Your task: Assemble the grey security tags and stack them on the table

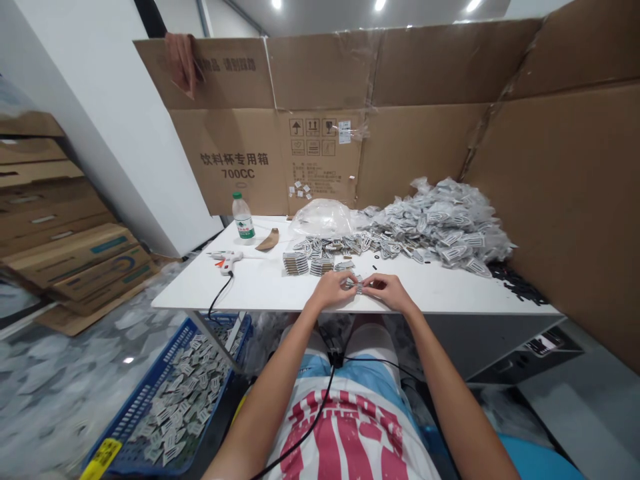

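Near the table's front edge, my left hand [332,289] and my right hand [388,291] face each other with fingertips closed. Between them is a small grey-and-white slotted piece [355,287], pinched from both sides; its detail is partly covered by my fingers. Just beyond my hands stand neat stacks of like pieces, one stack [295,264] at the left, another stack [321,267] beside it, and a lower stack [345,265] closest to my fingers. Loose slotted pieces [320,247] lie behind the stacks.
A heap of plastic-wrapped pieces [450,223] covers the table's back right, with black strips [520,283] beside it. Left are a glue gun [227,261], a bottle [243,219] and a brown curved piece [269,240]. Cardboard walls [320,80] enclose the table; a blue basket [145,363] sits below.
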`<control>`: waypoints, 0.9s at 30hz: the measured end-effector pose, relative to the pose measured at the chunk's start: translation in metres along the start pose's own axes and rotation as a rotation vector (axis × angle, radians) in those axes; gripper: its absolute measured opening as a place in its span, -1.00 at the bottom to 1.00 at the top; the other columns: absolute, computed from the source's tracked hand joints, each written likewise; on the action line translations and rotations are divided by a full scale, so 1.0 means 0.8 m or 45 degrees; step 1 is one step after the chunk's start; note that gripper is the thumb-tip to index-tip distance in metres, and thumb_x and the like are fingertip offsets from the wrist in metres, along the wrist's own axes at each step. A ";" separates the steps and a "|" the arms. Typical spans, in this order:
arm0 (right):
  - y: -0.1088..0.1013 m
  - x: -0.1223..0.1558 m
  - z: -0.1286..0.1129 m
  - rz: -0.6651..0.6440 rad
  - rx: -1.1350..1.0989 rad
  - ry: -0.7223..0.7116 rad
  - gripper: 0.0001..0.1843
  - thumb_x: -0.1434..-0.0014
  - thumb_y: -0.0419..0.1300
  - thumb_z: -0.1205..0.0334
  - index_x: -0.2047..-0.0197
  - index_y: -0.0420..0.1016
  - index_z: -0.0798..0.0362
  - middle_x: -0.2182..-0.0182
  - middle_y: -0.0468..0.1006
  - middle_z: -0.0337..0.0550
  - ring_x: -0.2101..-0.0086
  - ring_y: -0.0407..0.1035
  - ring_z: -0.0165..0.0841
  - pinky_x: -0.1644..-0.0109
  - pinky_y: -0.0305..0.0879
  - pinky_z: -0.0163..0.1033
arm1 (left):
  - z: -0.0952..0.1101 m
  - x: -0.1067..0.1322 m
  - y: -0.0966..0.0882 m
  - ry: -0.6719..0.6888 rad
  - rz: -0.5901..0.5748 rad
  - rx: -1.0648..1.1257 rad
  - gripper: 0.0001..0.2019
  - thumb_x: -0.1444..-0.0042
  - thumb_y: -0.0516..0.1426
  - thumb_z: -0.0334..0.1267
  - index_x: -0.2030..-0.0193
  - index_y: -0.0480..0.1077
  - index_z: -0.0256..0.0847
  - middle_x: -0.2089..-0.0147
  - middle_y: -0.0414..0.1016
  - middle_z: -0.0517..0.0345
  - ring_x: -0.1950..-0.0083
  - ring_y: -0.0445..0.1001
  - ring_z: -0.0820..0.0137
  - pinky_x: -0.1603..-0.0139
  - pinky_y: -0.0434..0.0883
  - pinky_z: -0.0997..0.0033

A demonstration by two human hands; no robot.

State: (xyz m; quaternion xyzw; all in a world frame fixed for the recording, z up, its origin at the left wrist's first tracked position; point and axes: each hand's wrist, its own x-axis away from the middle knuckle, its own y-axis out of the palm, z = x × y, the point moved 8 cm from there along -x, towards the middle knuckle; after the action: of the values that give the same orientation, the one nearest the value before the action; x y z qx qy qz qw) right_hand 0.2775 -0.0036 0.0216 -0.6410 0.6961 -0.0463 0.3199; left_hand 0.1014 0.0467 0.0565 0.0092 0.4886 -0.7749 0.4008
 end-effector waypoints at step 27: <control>-0.018 0.001 0.016 0.207 0.036 0.110 -0.41 -0.39 0.16 -0.28 0.37 0.74 -0.01 0.37 0.65 -0.07 0.33 0.47 -0.20 0.21 0.33 -0.14 | 0.005 0.001 0.010 0.020 -0.129 0.038 -0.79 -0.25 0.24 -0.19 0.10 0.73 -0.06 0.11 0.75 0.16 0.16 0.62 0.31 0.10 0.40 0.42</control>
State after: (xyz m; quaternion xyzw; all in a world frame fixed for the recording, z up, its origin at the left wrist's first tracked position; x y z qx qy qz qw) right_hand 0.2962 -0.0028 0.0182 -0.5751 0.7583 -0.0577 0.3014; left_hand 0.1072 0.0413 0.0523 -0.0035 0.4800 -0.8013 0.3572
